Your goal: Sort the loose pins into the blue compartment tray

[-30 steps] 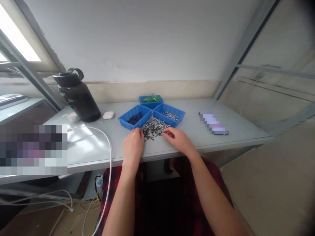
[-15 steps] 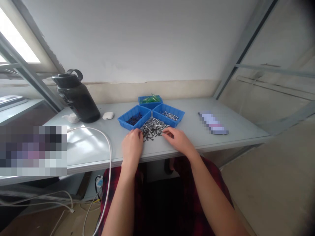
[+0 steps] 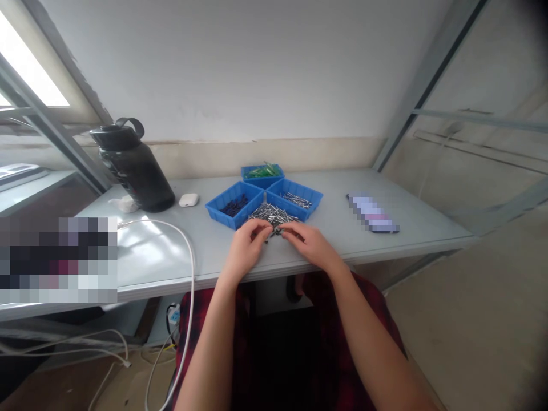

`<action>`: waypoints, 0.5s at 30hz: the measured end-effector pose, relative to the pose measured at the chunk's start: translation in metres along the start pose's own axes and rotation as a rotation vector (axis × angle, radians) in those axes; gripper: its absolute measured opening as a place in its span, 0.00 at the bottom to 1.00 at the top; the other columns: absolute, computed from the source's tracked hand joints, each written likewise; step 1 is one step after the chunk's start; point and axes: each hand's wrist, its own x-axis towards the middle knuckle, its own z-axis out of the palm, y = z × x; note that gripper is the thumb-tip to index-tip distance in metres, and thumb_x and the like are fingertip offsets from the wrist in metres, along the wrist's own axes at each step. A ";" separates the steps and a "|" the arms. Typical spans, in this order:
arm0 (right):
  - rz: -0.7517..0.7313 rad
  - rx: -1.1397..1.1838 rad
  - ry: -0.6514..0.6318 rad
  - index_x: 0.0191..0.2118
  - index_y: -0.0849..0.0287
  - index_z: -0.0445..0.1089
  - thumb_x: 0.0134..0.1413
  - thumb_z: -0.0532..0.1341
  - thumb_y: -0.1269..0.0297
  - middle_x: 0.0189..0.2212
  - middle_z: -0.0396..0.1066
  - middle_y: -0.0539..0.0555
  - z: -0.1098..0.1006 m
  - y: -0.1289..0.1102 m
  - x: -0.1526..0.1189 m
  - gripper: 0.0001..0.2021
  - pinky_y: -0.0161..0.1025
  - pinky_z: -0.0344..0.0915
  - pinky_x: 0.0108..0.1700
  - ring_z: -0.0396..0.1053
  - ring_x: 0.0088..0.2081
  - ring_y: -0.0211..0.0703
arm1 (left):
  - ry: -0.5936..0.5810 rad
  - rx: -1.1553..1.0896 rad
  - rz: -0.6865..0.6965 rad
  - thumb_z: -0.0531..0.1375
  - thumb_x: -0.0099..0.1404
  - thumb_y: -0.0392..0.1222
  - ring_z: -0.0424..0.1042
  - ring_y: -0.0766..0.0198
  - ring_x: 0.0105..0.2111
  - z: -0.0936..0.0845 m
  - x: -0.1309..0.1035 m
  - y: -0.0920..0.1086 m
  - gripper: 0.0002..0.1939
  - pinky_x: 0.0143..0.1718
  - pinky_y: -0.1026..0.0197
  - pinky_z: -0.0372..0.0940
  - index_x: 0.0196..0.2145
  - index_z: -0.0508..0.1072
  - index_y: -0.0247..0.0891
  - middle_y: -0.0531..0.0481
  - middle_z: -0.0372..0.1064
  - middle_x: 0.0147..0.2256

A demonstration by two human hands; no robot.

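A loose pile of silver nails [image 3: 276, 213] with dark screws among them lies on the table in front of the blue trays. My left hand [image 3: 248, 244] is over the pile's near left edge, thumb and fingers pinched together. Facing it from the right, my right hand [image 3: 309, 242] also has its fingers pressed together at the near edge. The fingertips almost meet, and a few dark screws [image 3: 278, 232] show between them. Whatever each pinch holds is too small to make out. The left blue tray [image 3: 218, 212] holds dark screws; the right blue tray [image 3: 312, 201] holds silver nails.
A blue tray [image 3: 262, 181] with green pieces stands behind the other two. To the left are a black bottle [image 3: 139, 174] and a white earbud case [image 3: 189, 200]. A phone [image 3: 372, 214] lies right. A white cable [image 3: 192, 268] hangs over the table's front edge.
My left hand has moved right, from the pile's left side to its near edge, close to my right hand. My right hand has barely moved.
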 end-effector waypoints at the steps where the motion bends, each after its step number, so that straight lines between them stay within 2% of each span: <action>1: 0.004 0.001 0.000 0.48 0.50 0.70 0.62 0.52 0.59 0.47 0.72 0.52 0.000 0.000 0.000 0.13 0.43 0.63 0.50 0.69 0.48 0.46 | -0.014 -0.013 -0.005 0.54 0.65 0.44 0.69 0.63 0.35 -0.001 0.000 0.001 0.10 0.38 0.62 0.63 0.36 0.72 0.36 0.48 0.72 0.36; 7: 0.060 0.037 0.008 0.52 0.50 0.66 0.62 0.53 0.58 0.44 0.73 0.52 -0.001 -0.001 0.000 0.15 0.40 0.64 0.47 0.70 0.44 0.44 | -0.051 -0.072 0.012 0.54 0.65 0.43 0.69 0.63 0.35 -0.003 -0.003 0.002 0.10 0.40 0.63 0.63 0.36 0.72 0.35 0.48 0.72 0.36; 10: 0.023 0.033 0.011 0.46 0.51 0.69 0.62 0.53 0.59 0.44 0.73 0.51 -0.001 -0.002 0.000 0.12 0.39 0.62 0.47 0.69 0.44 0.44 | -0.068 -0.073 0.013 0.54 0.65 0.43 0.69 0.63 0.35 -0.004 -0.004 0.001 0.10 0.39 0.63 0.63 0.36 0.72 0.36 0.48 0.72 0.36; 15: 0.010 0.024 -0.017 0.36 0.54 0.69 0.61 0.52 0.60 0.33 0.72 0.50 -0.004 -0.004 -0.002 0.10 0.36 0.62 0.39 0.68 0.36 0.41 | -0.093 -0.044 0.001 0.54 0.65 0.45 0.69 0.63 0.35 -0.004 -0.004 0.003 0.12 0.37 0.63 0.63 0.37 0.72 0.36 0.48 0.72 0.35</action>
